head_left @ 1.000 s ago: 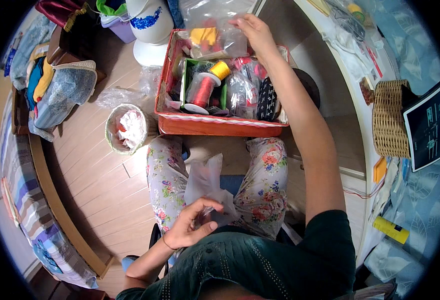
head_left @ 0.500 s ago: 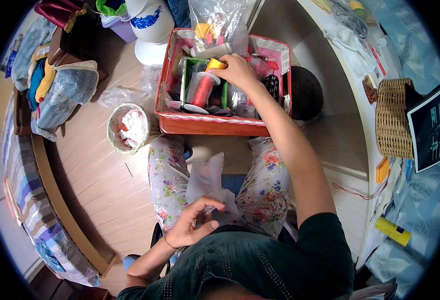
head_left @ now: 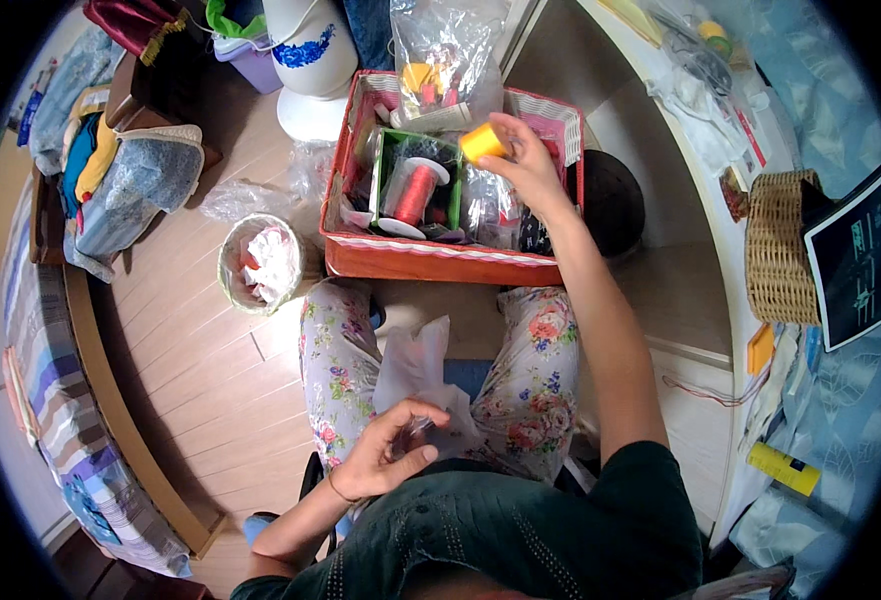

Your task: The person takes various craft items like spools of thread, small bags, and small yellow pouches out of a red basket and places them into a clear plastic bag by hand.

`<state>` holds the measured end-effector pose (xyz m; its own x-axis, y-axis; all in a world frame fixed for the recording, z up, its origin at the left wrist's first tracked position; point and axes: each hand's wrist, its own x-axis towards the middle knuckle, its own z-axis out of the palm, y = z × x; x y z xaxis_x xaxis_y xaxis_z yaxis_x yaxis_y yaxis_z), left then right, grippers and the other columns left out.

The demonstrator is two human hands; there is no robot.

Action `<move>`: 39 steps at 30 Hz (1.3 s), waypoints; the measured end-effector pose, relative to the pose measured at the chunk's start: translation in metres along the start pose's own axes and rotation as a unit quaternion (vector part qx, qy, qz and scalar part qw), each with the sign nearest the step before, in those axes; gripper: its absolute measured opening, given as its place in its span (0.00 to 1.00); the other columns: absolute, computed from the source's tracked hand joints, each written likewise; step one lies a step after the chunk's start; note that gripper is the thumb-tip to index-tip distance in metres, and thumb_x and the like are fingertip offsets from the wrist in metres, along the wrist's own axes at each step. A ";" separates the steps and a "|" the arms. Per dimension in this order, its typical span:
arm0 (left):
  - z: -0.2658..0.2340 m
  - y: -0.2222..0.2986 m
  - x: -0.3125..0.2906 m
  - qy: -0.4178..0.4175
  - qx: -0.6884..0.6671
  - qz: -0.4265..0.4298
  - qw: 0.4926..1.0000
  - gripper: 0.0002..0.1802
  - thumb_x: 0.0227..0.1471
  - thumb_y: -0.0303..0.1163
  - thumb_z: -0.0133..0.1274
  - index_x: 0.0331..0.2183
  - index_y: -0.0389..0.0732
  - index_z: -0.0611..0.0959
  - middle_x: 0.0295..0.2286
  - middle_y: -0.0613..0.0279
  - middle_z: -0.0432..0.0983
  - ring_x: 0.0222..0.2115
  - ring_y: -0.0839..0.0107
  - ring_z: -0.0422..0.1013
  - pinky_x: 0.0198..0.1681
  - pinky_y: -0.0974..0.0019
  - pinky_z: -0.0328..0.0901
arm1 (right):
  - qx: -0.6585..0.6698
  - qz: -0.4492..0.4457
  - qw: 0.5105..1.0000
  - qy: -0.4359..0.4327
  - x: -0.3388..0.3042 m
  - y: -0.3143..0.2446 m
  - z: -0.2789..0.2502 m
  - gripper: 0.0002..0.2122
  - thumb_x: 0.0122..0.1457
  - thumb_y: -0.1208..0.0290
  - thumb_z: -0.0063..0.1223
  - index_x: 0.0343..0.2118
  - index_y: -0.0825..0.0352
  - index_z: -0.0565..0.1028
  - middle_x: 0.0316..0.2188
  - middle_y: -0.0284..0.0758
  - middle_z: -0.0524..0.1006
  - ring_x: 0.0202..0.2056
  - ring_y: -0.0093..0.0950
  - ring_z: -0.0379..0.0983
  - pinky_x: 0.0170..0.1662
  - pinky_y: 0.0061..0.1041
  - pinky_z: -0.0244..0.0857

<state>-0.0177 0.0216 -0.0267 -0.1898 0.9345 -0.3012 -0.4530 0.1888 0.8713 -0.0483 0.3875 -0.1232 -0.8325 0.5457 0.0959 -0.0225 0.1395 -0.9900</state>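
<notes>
Pinching the yellow spool (head_left: 481,145) between the fingers of the right hand (head_left: 527,165), above the red box (head_left: 450,264). Holding the left hand (head_left: 385,452) loosely curled by a translucent bag (head_left: 410,362); cannot tell whether gripping it. Might drop the yellow spool among clear packets (head_left: 488,205) through a slack pinch

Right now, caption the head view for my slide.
Right hand holding a yellow spool over a red-rimmed basket, left hand at a translucent plastic bag.
</notes>
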 end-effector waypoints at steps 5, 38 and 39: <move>-0.001 0.005 0.000 -0.006 0.016 -0.004 1.000 0.16 0.46 0.25 0.49 0.41 0.37 0.70 0.36 0.66 0.64 0.26 0.83 0.57 0.29 0.80 0.53 | 0.126 -0.003 0.992 0.001 -0.042 -0.061 -0.010 0.27 0.41 0.84 0.56 0.47 0.65 0.61 0.40 0.33 0.67 0.42 0.23 0.64 0.46 0.21 0.59; 0.022 0.038 -0.031 0.123 0.106 0.190 0.968 0.14 0.43 0.25 0.54 0.36 0.37 0.76 0.29 0.66 0.68 0.22 0.84 0.58 0.26 0.81 0.54 | 0.078 -0.078 0.987 -0.115 -0.201 -0.221 0.046 0.28 0.35 0.75 0.64 0.41 0.66 0.62 0.33 0.31 0.66 0.37 0.19 0.65 0.43 0.18 0.59; 0.023 0.039 -0.033 0.123 0.085 0.198 0.969 0.16 0.43 0.25 0.55 0.39 0.37 0.75 0.30 0.67 0.67 0.21 0.85 0.56 0.24 0.82 0.53 | 0.086 -0.067 0.987 -0.116 -0.205 -0.221 0.051 0.28 0.35 0.75 0.64 0.41 0.66 0.62 0.33 0.30 0.66 0.36 0.19 0.65 0.42 0.18 0.59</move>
<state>-0.0087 0.0050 0.0259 -0.5307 0.8475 0.0049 -0.1569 -0.1040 0.9821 0.0989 0.2031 0.0709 -0.9199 0.3244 0.2203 -0.2180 0.0442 -0.9750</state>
